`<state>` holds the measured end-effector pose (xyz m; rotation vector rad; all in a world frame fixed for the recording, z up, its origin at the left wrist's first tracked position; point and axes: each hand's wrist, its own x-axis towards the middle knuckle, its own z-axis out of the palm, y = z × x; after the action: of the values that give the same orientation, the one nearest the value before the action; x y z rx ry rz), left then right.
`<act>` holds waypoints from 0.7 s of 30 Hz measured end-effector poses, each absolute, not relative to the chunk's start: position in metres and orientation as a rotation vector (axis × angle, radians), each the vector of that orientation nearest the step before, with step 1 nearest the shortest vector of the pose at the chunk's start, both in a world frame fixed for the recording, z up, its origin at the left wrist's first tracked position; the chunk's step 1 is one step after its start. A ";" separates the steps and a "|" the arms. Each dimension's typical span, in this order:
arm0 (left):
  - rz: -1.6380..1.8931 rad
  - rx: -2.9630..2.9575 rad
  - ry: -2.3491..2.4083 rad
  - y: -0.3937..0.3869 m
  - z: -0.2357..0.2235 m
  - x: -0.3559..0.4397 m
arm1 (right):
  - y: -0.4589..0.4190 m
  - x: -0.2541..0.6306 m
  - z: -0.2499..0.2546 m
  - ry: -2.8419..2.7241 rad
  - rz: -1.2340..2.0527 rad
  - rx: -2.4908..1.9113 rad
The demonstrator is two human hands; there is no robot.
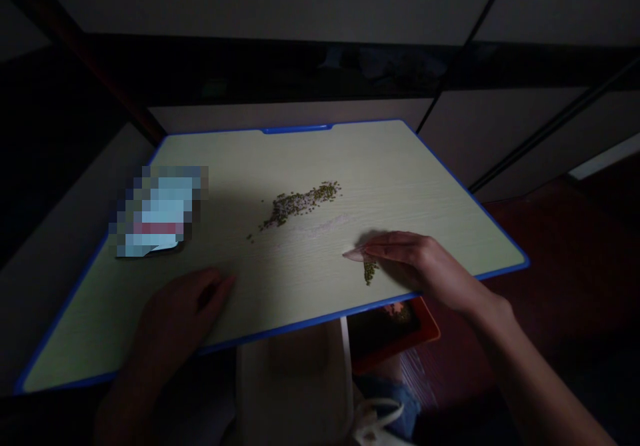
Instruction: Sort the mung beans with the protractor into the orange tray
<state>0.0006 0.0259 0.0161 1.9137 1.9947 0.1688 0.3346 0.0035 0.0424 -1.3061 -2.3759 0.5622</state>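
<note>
Right hand [416, 251]: pinching translucent flat piece [354, 254] near front edge of blue-rimmed tabletop [425, 183]; probably light, bendy; best held by back edge
Left hand [183, 303]: curled on tabletop, grip unclear
Green beans [300, 203]: mid-tabletop; likely hard, rolling

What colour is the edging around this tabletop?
The edging is blue, seen best in the head view.

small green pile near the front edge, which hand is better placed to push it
Probably the right hand: it is at the small green pile, holding a thin translucent piece. The left hand lies farther left.
</note>
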 end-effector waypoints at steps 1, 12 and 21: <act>0.171 1.915 1.996 0.026 0.016 0.000 | 0.001 0.335 0.042 -2.372 0.587 -1.282; 0.174 1.936 2.008 0.026 0.015 0.002 | -0.010 0.339 0.040 -2.295 0.825 -1.122; 0.117 1.912 2.023 0.026 0.018 0.002 | -0.014 0.346 0.040 -2.325 0.859 -1.008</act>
<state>0.0020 0.0263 0.0178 1.9122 2.0235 0.1170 0.3459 -0.0140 0.0397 -1.0080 -2.3246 0.8586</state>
